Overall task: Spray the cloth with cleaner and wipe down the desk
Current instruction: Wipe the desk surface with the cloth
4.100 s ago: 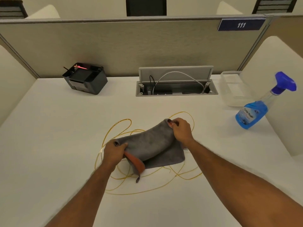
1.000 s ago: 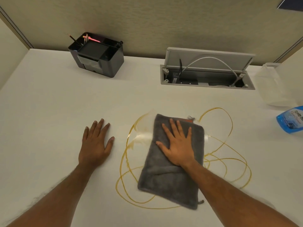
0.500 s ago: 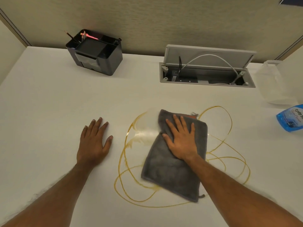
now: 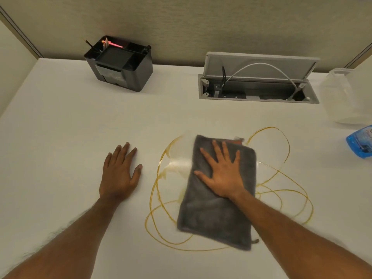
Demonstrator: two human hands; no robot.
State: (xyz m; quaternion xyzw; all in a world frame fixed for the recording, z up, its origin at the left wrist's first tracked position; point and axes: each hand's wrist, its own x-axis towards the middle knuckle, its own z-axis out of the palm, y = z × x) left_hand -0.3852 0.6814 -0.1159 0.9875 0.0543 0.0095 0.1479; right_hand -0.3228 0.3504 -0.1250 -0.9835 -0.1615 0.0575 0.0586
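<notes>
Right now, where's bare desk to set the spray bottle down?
Bare: stretch left of the left hand, in front of the black organizer; strip between organizer and cable hatch. Crowded: centre, cloth under right hand over yellow streaks; right edge, clear tub and spray bottle.

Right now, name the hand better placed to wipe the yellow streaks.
Right. The right hand lies flat on the grey cloth over the streaks; the left hand rests on bare desk, beside them.

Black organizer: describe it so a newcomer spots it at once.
Start at the beige partition behind the white desk. Near it, far left, sits the black organizer, left of the open grey cable hatch. It is the only black compartmented box, with pens poking from its back corner.
</notes>
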